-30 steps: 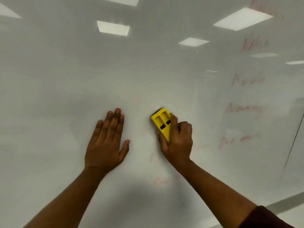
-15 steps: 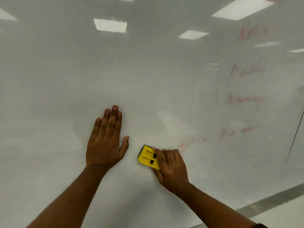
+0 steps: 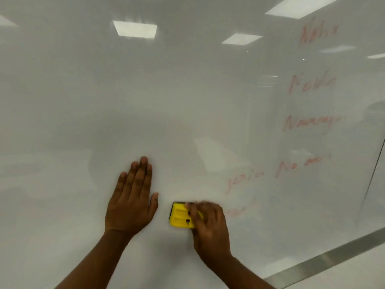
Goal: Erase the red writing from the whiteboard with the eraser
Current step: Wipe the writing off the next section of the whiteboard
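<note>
**Yellow eraser pressed on the whiteboard under the right hand**

The right hand [image 3: 209,228] is the grip here. Its fingers [image 3: 192,211] are closed over the right end of the yellow eraser [image 3: 180,215] and press it flat on the whiteboard [image 3: 83,101]. The eraser sticks out of the hand toward 9 o'clock. Its long side runs left to right, almost level, from 9 o'clock to 3 o'clock. The yellow back with two long grooves faces out, and a dark strip shows along its left and top edge. The hand looks a bit blurry.

The left hand [image 3: 131,203] lies flat on the board, just beside the eraser at its 9 o'clock, not touching it. Its fingers are spread open and point to 12 o'clock. It holds nothing.

The eraser sits low on the board, a little right of the middle. The red writing [image 3: 308,124] is well apart from it, up toward 2 o'clock. There are faded red words in a column on the right side of the board. Two more faint bits are closer: one at 1 o'clock from the eraser [image 3: 243,180] and one at 3 o'clock, just past the right hand [image 3: 239,211]. The words are too smeared to read.

A shiny metal strip [image 3: 325,259] runs along the bottom edge of the board at the lower right. Ceiling lights [image 3: 135,29] are mirrored in the top of the board.
</note>
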